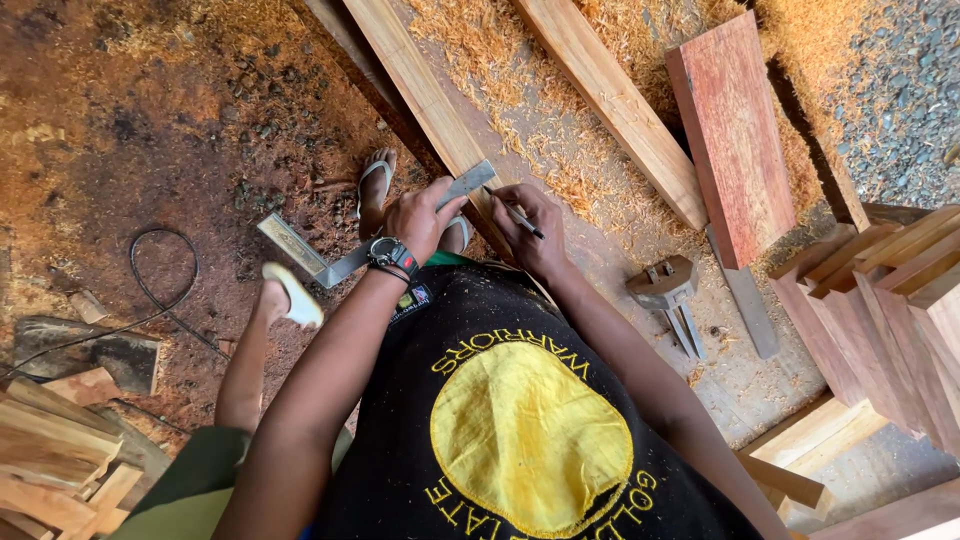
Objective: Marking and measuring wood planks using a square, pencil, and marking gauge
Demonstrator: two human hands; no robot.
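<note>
The pale plank [425,95] lies slanted across the sawdusty bench; on it the left hand [420,220] presses down a metal square [400,235], while the right hand [530,225] pinches a pencil [515,213] at its blade. If the square slips — shavings underneath (plenty nearby) — the line likely runs crooked.

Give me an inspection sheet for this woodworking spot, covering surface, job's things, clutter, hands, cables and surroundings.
Surface: workbench strewn with sawdust.
Job's things: pale plank with a metal try square laid across it; pencil at the square's blade.
Clutter: red board, hammer, offcuts on the ground.
Hands: left hand presses the square down; right hand grips the pencil.
Cables: black cable looped on the dirt.
Surroundings: stacked timber at right; gravel beyond.
</note>
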